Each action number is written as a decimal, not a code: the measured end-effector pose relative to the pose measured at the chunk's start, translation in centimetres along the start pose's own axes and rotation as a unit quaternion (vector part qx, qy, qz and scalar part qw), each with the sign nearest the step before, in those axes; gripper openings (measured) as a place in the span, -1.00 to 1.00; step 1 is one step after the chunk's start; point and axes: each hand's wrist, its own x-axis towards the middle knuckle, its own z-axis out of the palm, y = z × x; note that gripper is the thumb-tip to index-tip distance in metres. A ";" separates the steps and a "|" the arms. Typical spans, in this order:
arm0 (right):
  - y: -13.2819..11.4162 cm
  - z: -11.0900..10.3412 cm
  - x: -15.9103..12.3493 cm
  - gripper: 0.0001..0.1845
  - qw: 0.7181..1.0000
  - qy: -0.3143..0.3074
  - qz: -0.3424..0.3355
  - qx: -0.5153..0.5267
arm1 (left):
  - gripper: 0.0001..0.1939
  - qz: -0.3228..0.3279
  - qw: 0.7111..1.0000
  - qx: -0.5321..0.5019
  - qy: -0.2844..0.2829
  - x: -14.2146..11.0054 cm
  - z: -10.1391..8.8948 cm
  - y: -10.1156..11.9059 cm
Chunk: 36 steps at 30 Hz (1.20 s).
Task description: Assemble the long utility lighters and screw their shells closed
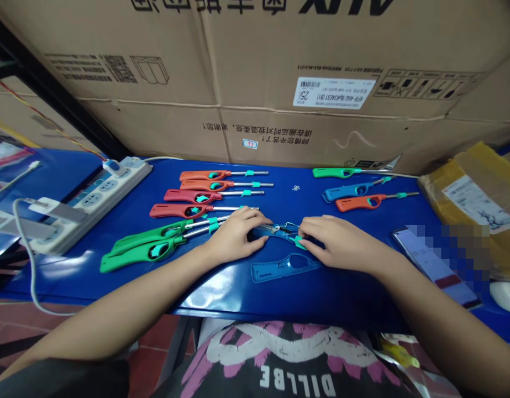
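Between my two hands lies an opened blue gas lighter (278, 228), its inner parts and a thin wire showing. My left hand (237, 237) is closed on its left end, thumb and fingers gripping the casing. With bent fingers, my right hand (333, 241) pinches a teal trigger (299, 242) at the lighter's right side. Closer to me, a loose blue casing half (275, 269) rests on the table, its inner side up. Under and beside my left hand are the metal tubes of two green lighters (149, 249). My right fingertips partly hide the trigger end.
Red lighters (182, 210) and orange lighters (205, 185) lie left on the blue table (221, 298). Green, blue and orange lighters (358, 203) lie back right. A power strip (93, 199) stands left; a phone (429, 265) and parcel (478, 199) are right. A large carton (258, 66) walls the back.
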 end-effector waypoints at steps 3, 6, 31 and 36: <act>0.3 0.4 0.0 -0.88 0.999 0.032 0.015 -0.028 | -0.73 0.002 1.000 -0.002 0.003 0.0 0.0 0.1; 0.8 0.9 0.2 -0.82 0.995 0.092 0.035 -0.024 | -0.78 0.003 1.000 -0.007 0.004 0.1 0.0 0.2; 1.9 -0.1 -0.9 -0.88 0.993 0.063 0.013 0.101 | -0.86 -0.052 0.997 -0.012 0.050 0.0 0.1 -0.1; 2.2 -0.8 -1.9 -0.90 0.991 -0.065 0.098 0.064 | -0.88 -0.051 0.997 -0.005 0.060 0.0 0.1 -0.1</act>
